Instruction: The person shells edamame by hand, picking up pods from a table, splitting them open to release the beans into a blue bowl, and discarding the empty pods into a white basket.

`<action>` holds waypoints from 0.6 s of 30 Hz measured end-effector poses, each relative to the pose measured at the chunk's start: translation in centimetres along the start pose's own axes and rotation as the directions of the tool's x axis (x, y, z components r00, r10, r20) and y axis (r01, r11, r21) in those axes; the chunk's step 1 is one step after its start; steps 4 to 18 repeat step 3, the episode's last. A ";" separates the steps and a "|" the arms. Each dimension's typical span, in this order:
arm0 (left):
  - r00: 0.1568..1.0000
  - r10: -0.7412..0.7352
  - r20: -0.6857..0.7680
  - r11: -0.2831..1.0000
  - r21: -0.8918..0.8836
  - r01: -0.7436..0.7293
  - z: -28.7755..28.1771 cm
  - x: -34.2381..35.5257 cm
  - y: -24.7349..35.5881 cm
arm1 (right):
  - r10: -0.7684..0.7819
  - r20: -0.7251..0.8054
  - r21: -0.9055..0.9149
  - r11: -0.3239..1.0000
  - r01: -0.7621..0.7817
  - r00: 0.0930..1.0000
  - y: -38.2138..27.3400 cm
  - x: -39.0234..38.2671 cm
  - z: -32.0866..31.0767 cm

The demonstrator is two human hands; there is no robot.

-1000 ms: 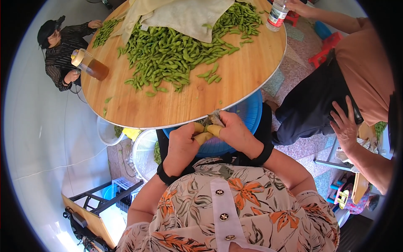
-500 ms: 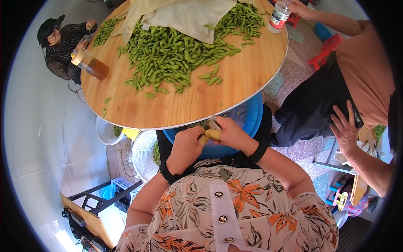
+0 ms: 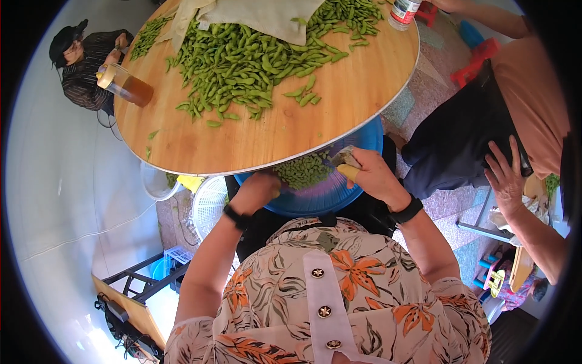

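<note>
A blue basin (image 3: pixel 357 195) sits at my lap, partly under the round table's edge, with shelled green beans (image 3: pixel 305 171) inside. At its left side my left hand (image 3: pixel 257 189) is curled and somewhat blurred; whatever its fingers hold is hidden. Over the basin's right side my right hand (image 3: pixel 370 173) is closed, with a yellow cover on the thumb. A greyish-white piece (image 3: pixel 344 156) shows at its fingertips; whether it is a finger wrapping or a held thing, I cannot make out. A heap of green bean pods (image 3: pixel 242 70) lies on the table (image 3: pixel 242 144).
Pale cloth (image 3: pixel 267 17) covers part of the heap. A jug of brown liquid (image 3: pixel 126 87) and a clear bottle (image 3: pixel 402 15) stand on the table. White baskets (image 3: pixel 209 203) are at the lower left. One person (image 3: pixel 91 67) is at left, another (image 3: pixel 503 103) stands close at right.
My hands have parted: the left moved left and slightly down, the right moved right and up. The beans in the basin now show between them. The view has shifted a little.
</note>
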State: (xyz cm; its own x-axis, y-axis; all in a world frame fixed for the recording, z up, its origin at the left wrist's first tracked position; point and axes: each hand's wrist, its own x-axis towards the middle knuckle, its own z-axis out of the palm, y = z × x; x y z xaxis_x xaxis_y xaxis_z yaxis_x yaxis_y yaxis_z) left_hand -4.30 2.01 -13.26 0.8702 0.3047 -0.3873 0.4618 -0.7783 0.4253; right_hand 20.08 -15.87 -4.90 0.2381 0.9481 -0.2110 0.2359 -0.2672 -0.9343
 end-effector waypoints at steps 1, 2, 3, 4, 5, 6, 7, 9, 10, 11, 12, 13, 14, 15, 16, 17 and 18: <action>0.994 0.095 0.048 0.978 0.182 -0.102 1.6 2.6 -1.4 | 0.011 -0.031 0.009 1.000 -0.010 0.999 -0.1 -0.7 -0.2; 0.998 0.038 -0.047 0.958 0.287 -0.023 3.4 4.3 -2.4 | 0.022 -0.061 0.020 1.000 -0.021 0.998 -0.1 -1.4 -0.3; 0.989 0.000 -0.148 0.922 0.382 0.057 4.3 5.9 -2.5 | 0.040 -0.088 0.067 0.997 -0.034 0.995 -0.2 -2.2 -0.5; 0.989 0.000 -0.148 0.922 0.382 0.057 4.3 5.9 -2.5 | 0.040 -0.088 0.067 0.997 -0.034 0.995 -0.2 -2.2 -0.5; 0.989 0.000 -0.148 0.922 0.382 0.057 4.3 5.9 -2.5 | 0.040 -0.088 0.067 0.997 -0.034 0.995 -0.2 -2.2 -0.5; 0.989 0.000 -0.148 0.922 0.382 0.057 4.3 5.9 -2.5 | 0.040 -0.088 0.067 0.997 -0.034 0.995 -0.2 -2.2 -0.5; 0.989 0.000 -0.148 0.922 0.382 0.057 4.3 5.9 -2.5 | 0.040 -0.088 0.067 0.997 -0.034 0.995 -0.2 -2.2 -0.5; 0.989 0.000 -0.148 0.922 0.382 0.057 4.3 5.9 -2.5 | 0.040 -0.088 0.067 0.997 -0.034 0.995 -0.2 -2.2 -0.5; 0.989 0.000 -0.148 0.922 0.382 0.057 4.3 5.9 -2.5 | 0.040 -0.088 0.067 0.997 -0.034 0.995 -0.2 -2.2 -0.5; 0.989 0.000 -0.148 0.922 0.382 0.057 4.3 5.9 -2.5 | 0.040 -0.088 0.067 0.997 -0.034 0.995 -0.2 -2.2 -0.5; 0.989 0.000 -0.148 0.922 0.382 0.057 4.3 5.9 -2.5 | 0.040 -0.088 0.067 0.997 -0.034 0.995 -0.2 -2.2 -0.5; 0.989 0.000 -0.148 0.922 0.382 0.057 4.3 5.9 -2.5 | 0.040 -0.088 0.067 0.997 -0.034 0.995 -0.2 -2.2 -0.5; 0.989 0.000 -0.148 0.922 0.382 0.057 4.3 5.9 -2.5 | 0.040 -0.088 0.067 0.997 -0.034 0.995 -0.2 -2.2 -0.5; 0.989 0.000 -0.148 0.922 0.382 0.057 4.3 5.9 -2.5 | 0.040 -0.088 0.067 0.997 -0.034 0.995 -0.2 -2.2 -0.5; 0.989 0.000 -0.148 0.922 0.382 0.057 4.3 5.9 -2.5 | 0.040 -0.088 0.067 0.997 -0.034 0.995 -0.2 -2.2 -0.5; 0.989 0.000 -0.148 0.922 0.382 0.057 4.3 5.9 -2.5 | 0.040 -0.088 0.067 0.997 -0.034 0.995 -0.2 -2.2 -0.5; 0.989 0.000 -0.148 0.922 0.382 0.057 4.3 5.9 -2.5 | 0.040 -0.088 0.067 0.997 -0.034 0.995 -0.2 -2.2 -0.5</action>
